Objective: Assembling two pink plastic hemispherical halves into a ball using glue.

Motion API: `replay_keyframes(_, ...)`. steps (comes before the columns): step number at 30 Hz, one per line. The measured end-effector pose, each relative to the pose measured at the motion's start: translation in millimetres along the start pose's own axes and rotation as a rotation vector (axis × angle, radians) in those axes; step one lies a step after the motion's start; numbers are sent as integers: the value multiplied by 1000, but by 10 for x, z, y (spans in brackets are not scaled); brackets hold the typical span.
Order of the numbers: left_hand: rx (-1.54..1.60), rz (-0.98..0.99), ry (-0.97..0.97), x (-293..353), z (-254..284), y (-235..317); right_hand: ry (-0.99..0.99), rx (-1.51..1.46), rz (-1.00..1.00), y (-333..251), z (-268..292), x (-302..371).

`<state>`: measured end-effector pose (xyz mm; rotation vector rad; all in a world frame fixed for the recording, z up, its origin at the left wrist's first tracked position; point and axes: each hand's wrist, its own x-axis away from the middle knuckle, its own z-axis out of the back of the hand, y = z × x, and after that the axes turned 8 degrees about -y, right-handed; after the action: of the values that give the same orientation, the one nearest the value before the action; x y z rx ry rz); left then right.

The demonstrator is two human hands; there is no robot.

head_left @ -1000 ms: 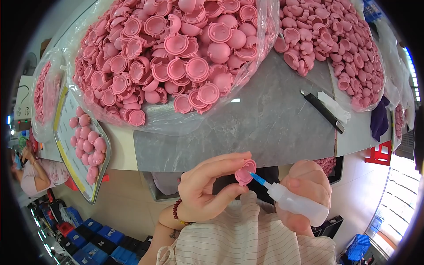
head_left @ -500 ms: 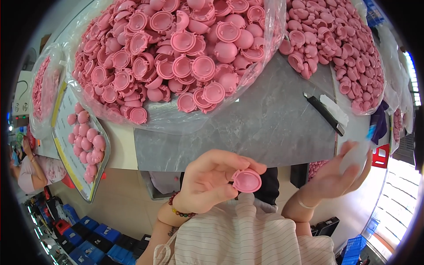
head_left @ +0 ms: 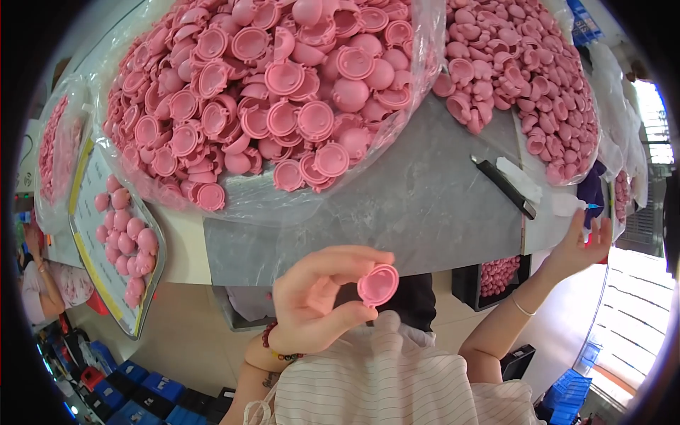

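My left hand [head_left: 315, 297] pinches a small round pink shell half [head_left: 378, 285] between thumb and fingers, its hollow side showing, above my lap at the table's near edge. My right hand [head_left: 575, 246] is stretched out at the right side of the table, fingers spread and holding nothing. Just beyond its fingertips lies a whitish dropper bottle [head_left: 567, 205] with a thin blue tip; whether a finger touches it I cannot tell. A large heap of pink shell pieces [head_left: 283, 78] fills a clear plastic bag [head_left: 276, 202] in front of me.
More pink pieces [head_left: 524, 85] are heaped at the far right. A black-handled cutter [head_left: 504, 185] lies by white paper [head_left: 519, 179] on the grey tabletop [head_left: 368, 219]. At left, a tray [head_left: 156, 276] holds pink balls [head_left: 126, 244]. A black bin [head_left: 467, 287] stands below the table.
My right hand has moved away to the right and let go of the dropper bottle, which now lies on the table. The pink shell half stays in my left hand, turned slightly.
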<state>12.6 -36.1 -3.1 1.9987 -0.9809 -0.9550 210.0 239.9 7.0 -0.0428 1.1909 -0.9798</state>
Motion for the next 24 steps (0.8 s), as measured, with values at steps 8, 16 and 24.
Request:
replay_keyframes(8, -161, 36, 46, 79, -80, 57, -1137, -291, 396, -1015, -659, -293)
replay_keyframes(16, -106, 75, 64, 81, -58, 75, -1232, -111, 358, -952, -841, -297)
replay_keyframes(24, -68, 31, 35, 50, -9, 43, -997, -130, 413, -944, -839, -231)
